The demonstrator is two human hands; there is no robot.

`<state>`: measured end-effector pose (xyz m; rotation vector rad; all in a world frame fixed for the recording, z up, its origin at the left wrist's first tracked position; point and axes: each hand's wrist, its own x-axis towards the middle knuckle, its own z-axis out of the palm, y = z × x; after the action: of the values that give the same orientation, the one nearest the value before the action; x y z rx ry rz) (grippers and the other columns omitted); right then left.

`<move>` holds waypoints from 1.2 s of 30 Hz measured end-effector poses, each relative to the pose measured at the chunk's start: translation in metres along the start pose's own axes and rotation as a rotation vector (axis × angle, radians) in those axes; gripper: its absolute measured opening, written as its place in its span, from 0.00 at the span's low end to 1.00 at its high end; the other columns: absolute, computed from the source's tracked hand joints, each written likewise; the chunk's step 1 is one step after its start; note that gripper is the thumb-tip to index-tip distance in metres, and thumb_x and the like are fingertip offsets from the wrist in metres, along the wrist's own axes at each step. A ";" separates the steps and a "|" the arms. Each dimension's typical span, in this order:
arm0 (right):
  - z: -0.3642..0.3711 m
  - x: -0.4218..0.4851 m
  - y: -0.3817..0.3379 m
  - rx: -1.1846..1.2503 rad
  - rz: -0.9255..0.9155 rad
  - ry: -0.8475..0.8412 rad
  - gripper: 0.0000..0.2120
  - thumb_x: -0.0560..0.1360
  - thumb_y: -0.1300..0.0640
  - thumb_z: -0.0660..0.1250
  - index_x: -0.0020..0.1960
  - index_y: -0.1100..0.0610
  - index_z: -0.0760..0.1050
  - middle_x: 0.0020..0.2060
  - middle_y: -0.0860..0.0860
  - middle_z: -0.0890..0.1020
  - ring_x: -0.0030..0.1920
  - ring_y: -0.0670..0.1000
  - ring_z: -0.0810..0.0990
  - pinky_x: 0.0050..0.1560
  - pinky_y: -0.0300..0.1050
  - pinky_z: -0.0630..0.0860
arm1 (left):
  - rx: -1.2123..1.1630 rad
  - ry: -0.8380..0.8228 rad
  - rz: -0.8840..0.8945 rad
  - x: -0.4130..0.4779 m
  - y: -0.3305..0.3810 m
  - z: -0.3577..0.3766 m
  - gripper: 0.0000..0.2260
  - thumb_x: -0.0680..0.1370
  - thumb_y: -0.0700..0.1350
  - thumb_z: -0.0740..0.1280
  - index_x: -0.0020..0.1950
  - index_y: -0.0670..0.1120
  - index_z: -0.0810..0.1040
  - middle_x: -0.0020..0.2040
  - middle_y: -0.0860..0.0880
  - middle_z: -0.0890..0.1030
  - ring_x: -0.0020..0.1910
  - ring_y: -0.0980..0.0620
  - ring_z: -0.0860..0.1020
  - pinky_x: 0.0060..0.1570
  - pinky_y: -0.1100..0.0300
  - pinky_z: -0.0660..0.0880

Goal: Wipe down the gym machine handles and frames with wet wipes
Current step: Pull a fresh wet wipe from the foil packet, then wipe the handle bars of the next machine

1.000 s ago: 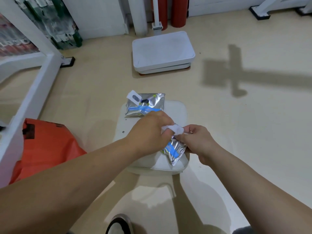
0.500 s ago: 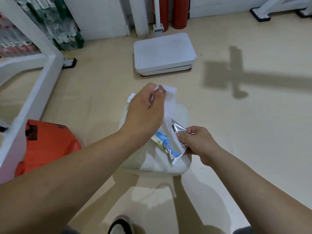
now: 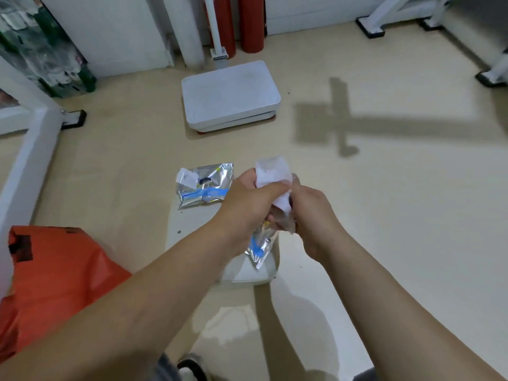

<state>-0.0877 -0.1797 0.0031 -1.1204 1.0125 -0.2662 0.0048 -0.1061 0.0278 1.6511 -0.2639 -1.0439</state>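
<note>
So the left hand has been brought back down from where it was raised half a second ago, and the wet wipe that was stretched out long then is now bunched up, right against the right hand. The whole view has been shifted a bit too, so the second pack is uncovered again.

The wipe is clenched in the left grip, with the white wad sticking out past the knuckles toward 12 o'clock. The foil wipe pack is pinched at its top by the right grip and left hanging toward 6 o'clock, probably so it's kept steady while the sheet is torn free (whether the wipe is fully out of the pack yet can't be told, the opening is hidden by the fingers).

A second foil pack is lying flat on the white stool, at about 10 o'clock from the hands, likely parked there as a spare within easy reach. An orange bag is sat on the floor at 8 o'clock, and a white platform is seen at 12 o'clock. White machine frame is at 10 o'clock, so wiping hasn't been started yet by the look of it.
</note>
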 end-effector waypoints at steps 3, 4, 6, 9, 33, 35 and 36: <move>-0.022 -0.048 -0.038 0.042 -0.004 0.106 0.27 0.85 0.41 0.54 0.51 0.58 0.85 0.43 0.53 0.88 0.42 0.51 0.85 0.48 0.44 0.81 | -0.103 -0.056 -0.027 -0.035 0.026 0.022 0.09 0.79 0.40 0.68 0.59 0.42 0.81 0.51 0.42 0.87 0.41 0.48 0.81 0.34 0.57 0.71; -0.026 -0.066 -0.050 0.045 -0.032 0.144 0.24 0.85 0.42 0.57 0.52 0.57 0.85 0.44 0.50 0.87 0.45 0.49 0.85 0.51 0.45 0.79 | -0.103 -0.069 -0.038 -0.048 0.037 0.027 0.10 0.78 0.40 0.68 0.58 0.43 0.82 0.49 0.44 0.87 0.41 0.48 0.80 0.35 0.57 0.70; -0.031 -0.103 -0.069 0.068 -0.093 0.180 0.13 0.84 0.50 0.63 0.53 0.55 0.84 0.49 0.48 0.87 0.51 0.50 0.85 0.56 0.48 0.79 | -0.078 -0.072 -0.053 -0.078 0.064 0.036 0.10 0.72 0.41 0.68 0.52 0.45 0.82 0.43 0.47 0.85 0.38 0.49 0.77 0.33 0.57 0.69; -0.031 -0.153 -0.108 0.115 -0.132 0.226 0.07 0.82 0.55 0.67 0.52 0.55 0.84 0.49 0.49 0.87 0.50 0.50 0.85 0.51 0.45 0.81 | -0.088 -0.073 -0.067 -0.125 0.115 0.046 0.11 0.69 0.41 0.68 0.51 0.45 0.82 0.41 0.45 0.83 0.38 0.48 0.75 0.32 0.58 0.68; 0.043 -0.555 -0.385 -0.367 -0.159 -0.225 0.11 0.82 0.54 0.67 0.44 0.58 0.77 0.38 0.55 0.83 0.39 0.49 0.78 0.45 0.47 0.76 | -0.217 0.261 0.026 -0.582 0.367 -0.028 0.04 0.78 0.40 0.74 0.51 0.41 0.82 0.41 0.47 0.86 0.39 0.52 0.83 0.39 0.58 0.77; 0.070 -0.581 -0.376 -0.399 -0.174 -0.293 0.10 0.82 0.53 0.67 0.45 0.58 0.78 0.43 0.60 0.84 0.42 0.54 0.81 0.50 0.54 0.80 | -0.291 0.351 0.039 -0.616 0.358 -0.056 0.07 0.78 0.44 0.74 0.46 0.41 0.80 0.38 0.48 0.82 0.38 0.51 0.79 0.40 0.57 0.74; 0.085 -0.596 -0.371 -0.414 -0.178 -0.326 0.11 0.81 0.51 0.67 0.46 0.58 0.78 0.45 0.61 0.84 0.44 0.58 0.83 0.53 0.59 0.81 | -0.323 0.396 0.041 -0.634 0.352 -0.072 0.09 0.77 0.46 0.74 0.44 0.42 0.80 0.38 0.47 0.81 0.39 0.50 0.77 0.42 0.56 0.72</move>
<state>-0.2412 0.0835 0.6411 -1.5756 0.6919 -0.0091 -0.1958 0.2217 0.6467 1.5087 0.1271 -0.6675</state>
